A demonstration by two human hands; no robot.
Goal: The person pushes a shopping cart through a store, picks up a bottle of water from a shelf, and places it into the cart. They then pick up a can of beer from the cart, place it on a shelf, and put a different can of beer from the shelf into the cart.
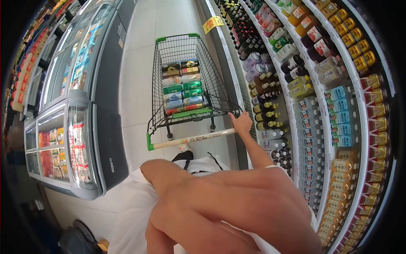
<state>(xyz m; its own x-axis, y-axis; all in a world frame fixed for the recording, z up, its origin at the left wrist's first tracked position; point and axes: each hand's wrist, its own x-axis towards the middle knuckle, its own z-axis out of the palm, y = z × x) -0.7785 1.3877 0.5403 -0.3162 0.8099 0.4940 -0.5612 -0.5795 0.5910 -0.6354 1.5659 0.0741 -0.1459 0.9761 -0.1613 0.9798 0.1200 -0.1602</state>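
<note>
Left hand (228, 199) looms nearest; right hand (242, 123) grips cart handle (194, 139) beyond.

Blurred lettering on cart handle (192, 140), yellow sign (212, 24), none readable

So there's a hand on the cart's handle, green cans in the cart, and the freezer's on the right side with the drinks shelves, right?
Not quite: the head view shows the freezer on the left, across from the drinks shelves. The right hand is on the handle, and green cans are in the cart.
</note>
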